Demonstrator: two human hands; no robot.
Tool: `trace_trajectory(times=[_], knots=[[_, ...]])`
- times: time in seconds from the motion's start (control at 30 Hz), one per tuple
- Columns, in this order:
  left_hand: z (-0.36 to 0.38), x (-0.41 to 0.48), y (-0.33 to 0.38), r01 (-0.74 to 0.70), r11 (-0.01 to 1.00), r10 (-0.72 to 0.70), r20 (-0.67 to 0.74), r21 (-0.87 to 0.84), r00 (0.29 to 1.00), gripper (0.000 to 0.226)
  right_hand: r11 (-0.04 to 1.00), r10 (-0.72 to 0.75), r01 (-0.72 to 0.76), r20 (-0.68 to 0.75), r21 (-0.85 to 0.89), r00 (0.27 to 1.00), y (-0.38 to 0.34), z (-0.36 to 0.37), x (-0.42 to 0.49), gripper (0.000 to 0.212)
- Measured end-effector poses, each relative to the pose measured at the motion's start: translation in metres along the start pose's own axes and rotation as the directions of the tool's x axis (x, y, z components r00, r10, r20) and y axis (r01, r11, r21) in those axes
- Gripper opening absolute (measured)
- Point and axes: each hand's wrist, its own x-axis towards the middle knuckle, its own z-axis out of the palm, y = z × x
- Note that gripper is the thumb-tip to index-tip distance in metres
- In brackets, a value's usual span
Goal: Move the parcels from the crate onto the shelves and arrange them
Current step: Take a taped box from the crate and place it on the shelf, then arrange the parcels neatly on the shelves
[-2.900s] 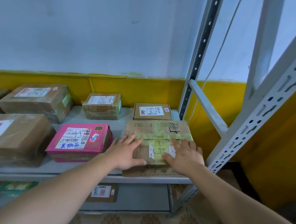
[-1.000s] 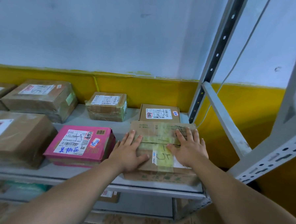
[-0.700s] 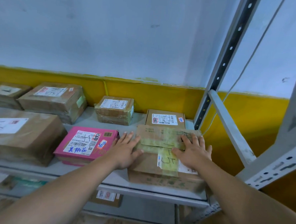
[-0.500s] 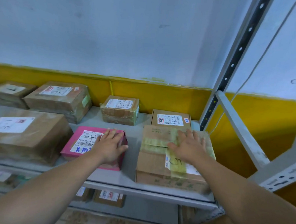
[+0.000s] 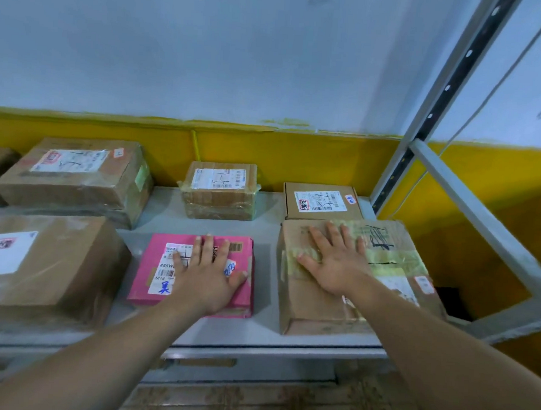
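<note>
"Pink cardboard parcel, where is it?"
"At the front edge of the grey metal shelf, mid-span, directly under my left hand. Fingers are straight and spread, pressing flat on its top, gripping nothing."
"And the right hand?"
"Flat too, on the brown taped cardboard parcel at the front right corner, a gap apart from the pink one."
"Axes?"
"Brown runs long from front edge to back, slightly skewed. Pink sits square to the front edge, label reading towards me, but I can't call its long axis. I'd judge any squaring push falls to the left hand."
</note>
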Motion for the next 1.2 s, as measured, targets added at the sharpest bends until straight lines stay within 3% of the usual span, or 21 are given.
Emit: trace_trajectory(times=[0.17, 0.3, 0.5, 0.6, 0.83, 1.03, 1.2], knots=[[-0.006, 0.002, 0.005, -0.033, 0.999, 0.033, -0.015, -0.004, 0.999, 0.087, 1.0, 0.007, -0.007, -0.068, 0.011, 0.998, -0.004, -0.005, -0.001, 0.095], [-0.016, 0.018, 0.013, -0.045, 0.999, 0.046, -0.024, 0.008, 0.999, 0.085, 1.0, 0.015, -0.009, -0.202, 0.029, 0.979, 0.0, -0.014, 0.018, 0.088], [-0.011, 0.023, 0.026, 0.022, 1.0, -0.023, -0.02, -0.006, 1.0, 0.084, 0.996, -0.03, 0.02, -0.122, -0.089, 0.992, 0.008, -0.026, 0.047, 0.095], [-0.022, 0.035, 0.037, 0.037, 0.998, -0.038, -0.017, -0.053, 0.999, 0.075, 1.0, 0.009, -0.01, -0.035, -0.014, 0.999, 0.017, -0.042, 0.073, 0.08], [-0.066, 0.09, 0.086, -0.12, 0.899, 0.075, -0.122, -0.42, 0.99, 0.064, 0.996, -0.008, 0.01, -0.016, 0.088, 1.0, 0.058, -0.07, 0.131, 0.07], [-0.079, 0.146, 0.116, -0.065, 0.881, 0.094, 0.038, -0.468, 0.995, 0.064, 0.956, 0.111, -0.125, 0.066, 0.267, 0.992, 0.093, -0.06, 0.173, 0.076], [-0.07, 0.19, 0.123, -0.078, 0.914, 0.127, 0.098, -0.399, 0.987, 0.069, 0.966, 0.147, -0.172, 0.137, 0.194, 0.98, 0.104, -0.03, 0.186, 0.077]])
